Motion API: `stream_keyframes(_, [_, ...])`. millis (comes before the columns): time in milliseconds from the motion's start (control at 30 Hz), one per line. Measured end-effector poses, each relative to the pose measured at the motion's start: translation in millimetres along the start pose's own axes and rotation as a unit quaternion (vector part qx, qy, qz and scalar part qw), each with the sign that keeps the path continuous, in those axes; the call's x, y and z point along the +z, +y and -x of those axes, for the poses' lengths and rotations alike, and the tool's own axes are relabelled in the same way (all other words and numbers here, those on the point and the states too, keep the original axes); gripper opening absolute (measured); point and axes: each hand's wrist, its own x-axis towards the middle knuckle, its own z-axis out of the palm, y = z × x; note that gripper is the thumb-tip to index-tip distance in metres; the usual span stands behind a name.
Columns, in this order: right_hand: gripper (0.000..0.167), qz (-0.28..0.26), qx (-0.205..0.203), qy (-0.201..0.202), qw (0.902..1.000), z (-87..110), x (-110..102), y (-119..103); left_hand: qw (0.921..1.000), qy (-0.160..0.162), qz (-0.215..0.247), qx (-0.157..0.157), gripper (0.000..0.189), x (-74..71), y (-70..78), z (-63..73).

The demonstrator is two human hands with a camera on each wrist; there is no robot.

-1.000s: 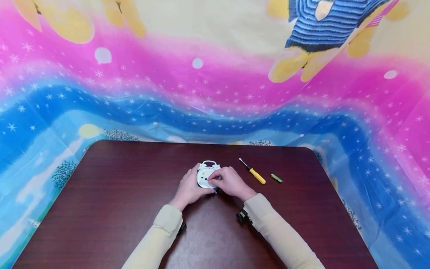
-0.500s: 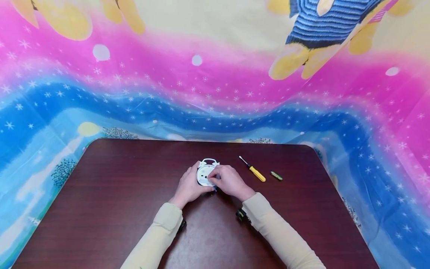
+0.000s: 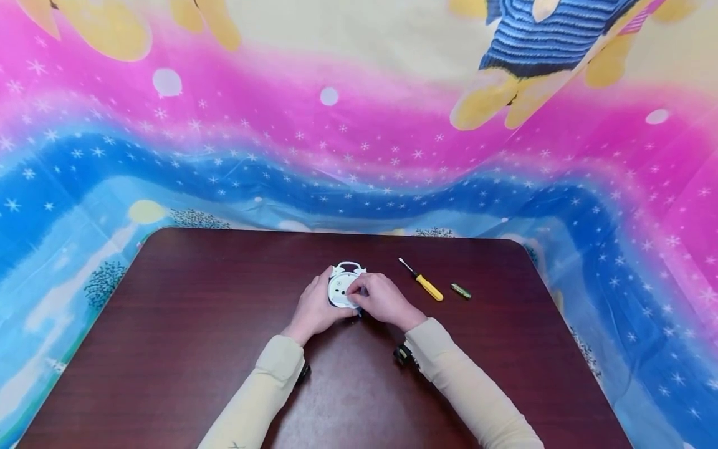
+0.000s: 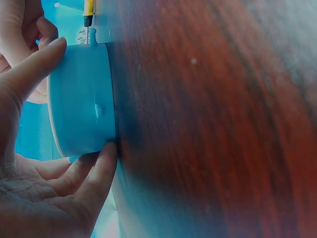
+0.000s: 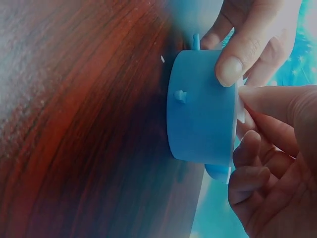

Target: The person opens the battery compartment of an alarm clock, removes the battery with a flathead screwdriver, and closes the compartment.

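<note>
A white twin-bell style alarm clock (image 3: 338, 285) lies face down on the table, its back up and its handle away from me. My left hand (image 3: 314, 309) grips the clock's side, with the thumb on the near edge and fingers round the far side. The right hand (image 3: 386, 302) reaches over the clock's back, pinching a small white cover (image 5: 241, 110) between thumb and finger there. In both wrist views the clock's body (image 4: 81, 101) looks blue and stands close against the tabletop. The right fingertips hide part of the clock's back.
On the dark red-brown table (image 3: 196, 337), a yellow-handled screwdriver (image 3: 429, 287) lies to the right of the clock. A green battery (image 3: 461, 290) is farther right. A patterned cloth (image 3: 348, 143) hangs behind the table's back edge.
The whole scene sits slightly higher in the head view. Both hands stay at the clock, with hardly any visible shift of the right fingers.
</note>
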Motion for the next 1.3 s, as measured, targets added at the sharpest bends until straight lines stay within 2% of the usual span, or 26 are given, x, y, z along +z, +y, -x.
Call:
stream_keyframes(500, [0.005,-0.050,0.009,-0.010,0.9987,0.5,-0.9,1.2,0.9999,0.005,-0.005,0.008,0.112,-0.7,1.0,1.6])
stream_keyframes(833, [0.008,-0.070,0.047,-0.023,0.9962,-1.3,-4.5,3.6,1.0000,0.004,-0.001,0.002,0.112,-0.7,1.6,0.9])
stream_keyframes(1300, [0.006,-0.066,0.033,-0.019,0.9971,-1.3,-2.6,3.4,1.0000,0.003,-0.001,0.002,0.111,-0.7,1.1,0.9])
